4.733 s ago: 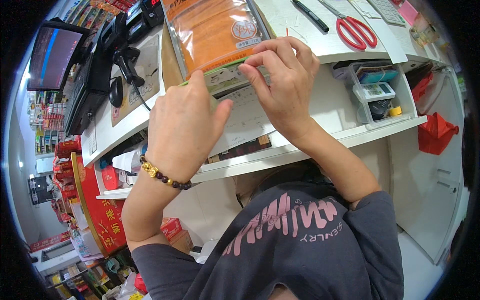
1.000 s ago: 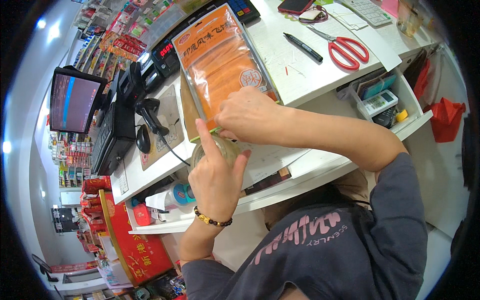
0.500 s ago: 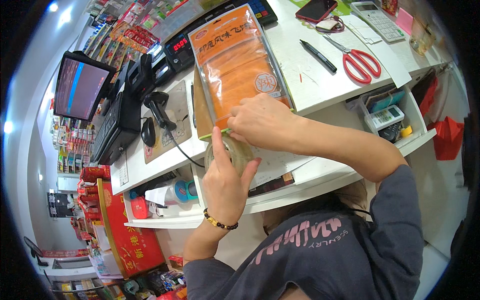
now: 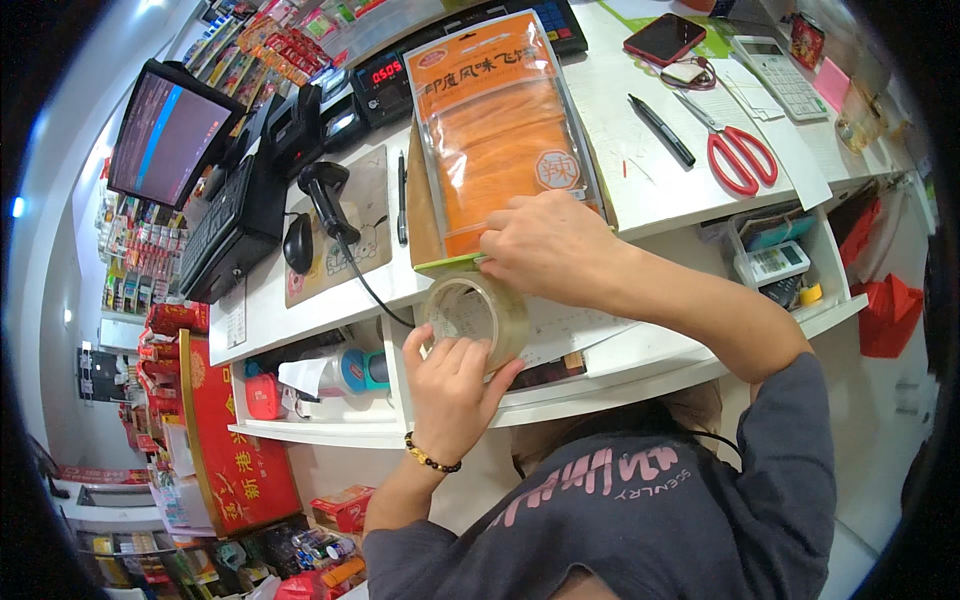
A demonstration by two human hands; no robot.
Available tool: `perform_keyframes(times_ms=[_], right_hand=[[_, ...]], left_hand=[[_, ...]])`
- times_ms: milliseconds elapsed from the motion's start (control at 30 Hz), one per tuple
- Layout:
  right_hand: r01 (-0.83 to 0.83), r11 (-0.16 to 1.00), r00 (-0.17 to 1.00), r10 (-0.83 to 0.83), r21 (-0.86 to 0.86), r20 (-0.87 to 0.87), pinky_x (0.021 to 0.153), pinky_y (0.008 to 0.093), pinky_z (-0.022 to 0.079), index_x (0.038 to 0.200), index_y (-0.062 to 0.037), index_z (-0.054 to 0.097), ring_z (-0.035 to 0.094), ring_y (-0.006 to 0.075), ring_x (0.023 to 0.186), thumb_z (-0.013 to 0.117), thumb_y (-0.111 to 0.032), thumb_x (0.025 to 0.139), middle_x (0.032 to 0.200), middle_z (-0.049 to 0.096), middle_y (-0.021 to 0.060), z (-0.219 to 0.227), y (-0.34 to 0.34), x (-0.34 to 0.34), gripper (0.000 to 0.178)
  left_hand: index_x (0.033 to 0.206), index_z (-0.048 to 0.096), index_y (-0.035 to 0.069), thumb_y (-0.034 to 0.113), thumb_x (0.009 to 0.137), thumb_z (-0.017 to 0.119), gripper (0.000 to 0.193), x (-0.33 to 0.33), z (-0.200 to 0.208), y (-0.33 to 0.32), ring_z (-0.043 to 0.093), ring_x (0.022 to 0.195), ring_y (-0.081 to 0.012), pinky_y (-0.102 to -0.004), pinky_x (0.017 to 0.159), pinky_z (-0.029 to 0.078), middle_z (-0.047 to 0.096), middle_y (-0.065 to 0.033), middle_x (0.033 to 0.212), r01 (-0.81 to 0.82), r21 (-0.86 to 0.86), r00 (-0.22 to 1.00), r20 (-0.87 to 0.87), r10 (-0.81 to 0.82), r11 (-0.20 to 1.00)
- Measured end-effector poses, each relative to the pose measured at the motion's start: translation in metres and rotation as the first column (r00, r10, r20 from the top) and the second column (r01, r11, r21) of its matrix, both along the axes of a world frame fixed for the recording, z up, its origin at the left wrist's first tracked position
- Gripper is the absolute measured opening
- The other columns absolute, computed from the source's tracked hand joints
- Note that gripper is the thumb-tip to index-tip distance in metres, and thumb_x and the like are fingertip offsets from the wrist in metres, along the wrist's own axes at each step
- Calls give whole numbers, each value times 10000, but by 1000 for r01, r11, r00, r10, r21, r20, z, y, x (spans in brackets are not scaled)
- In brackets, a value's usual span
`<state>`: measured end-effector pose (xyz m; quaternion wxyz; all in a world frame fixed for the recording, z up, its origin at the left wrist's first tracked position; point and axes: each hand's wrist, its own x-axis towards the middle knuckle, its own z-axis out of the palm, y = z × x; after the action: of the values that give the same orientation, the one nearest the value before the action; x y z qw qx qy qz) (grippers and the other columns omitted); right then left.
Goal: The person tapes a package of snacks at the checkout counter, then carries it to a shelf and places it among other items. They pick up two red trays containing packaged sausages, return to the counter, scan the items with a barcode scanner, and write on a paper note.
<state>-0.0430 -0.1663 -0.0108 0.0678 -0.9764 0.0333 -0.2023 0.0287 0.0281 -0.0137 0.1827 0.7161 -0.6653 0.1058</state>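
Observation:
My left hand [image 4: 452, 388] grips a wide roll of clear packing tape [image 4: 512, 325], its fingers hooked into the ring and the thumb outside. The roll is just in front of a cardboard box [image 4: 427, 225] with a green lower edge. On the box lies an orange snack packet [image 4: 488, 150] with a see-through window. Over the packet's near edge, my right hand [image 4: 552, 245] is closed, its fingertips by the box edge and the roll. Whatever those fingers pinch is hidden.
Red-handled scissors [image 4: 740, 160], a black marker [image 4: 662, 130], a phone [image 4: 665, 38] and a calculator [image 4: 778, 75] lie at the right. A barcode scanner [image 4: 325, 200], its cable, a mouse [image 4: 298, 243] and a monitor [image 4: 172, 135] are at the left. Open drawers [image 4: 330, 430] jut out below the counter.
My left fingers have gone from lying stretched along the tape roll to curling into its ring, and that hand is slightly lower. My right hand stays at the packet's near edge. The view has shifted slightly.

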Motion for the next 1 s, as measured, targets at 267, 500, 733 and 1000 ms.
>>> perform_keyframes(times_ms=[267, 500, 733, 1000], right_hand=[[-11, 997, 999, 8, 73, 42, 648, 346, 493, 717, -67, 630, 615, 224, 750, 637, -272, 789, 734, 609, 49, 4, 0, -7, 217], [-13, 998, 999, 10, 62, 42, 639, 352, 488, 702, -72, 619, 612, 222, 738, 641, -266, 786, 719, 599, 47, 6, 0, -8, 213], [-14, 998, 999, 12, 68, 33, 636, 352, 484, 697, -67, 611, 607, 228, 715, 644, -264, 787, 701, 589, 54, 7, -1, -7, 220], [-26, 998, 999, 24, 57, 33, 633, 353, 482, 704, -61, 613, 607, 229, 709, 646, -265, 795, 690, 588, 56, 7, -2, -8, 226]], left_hand=[[740, 571, 73, 198, 653, 783, 260, 3, 22, -2, 486, 573, -221, -352, 677, 336, 506, -28, 593, 74, -3, 997, 9, -73, 997], [748, 577, 73, 175, 667, 749, 215, 12, 29, 4, 486, 578, -217, -350, 662, 335, 517, -32, 601, 78, 25, 997, -29, -77, 997], [728, 567, 79, 162, 658, 748, 211, 18, 27, 5, 486, 563, -210, -339, 645, 325, 520, -24, 594, 80, -1, 996, -32, -80, 997], [717, 563, 85, 163, 659, 749, 210, 15, 26, 5, 487, 541, -210, -328, 607, 330, 523, -32, 585, 76, -19, 995, -59, -77, 997]])
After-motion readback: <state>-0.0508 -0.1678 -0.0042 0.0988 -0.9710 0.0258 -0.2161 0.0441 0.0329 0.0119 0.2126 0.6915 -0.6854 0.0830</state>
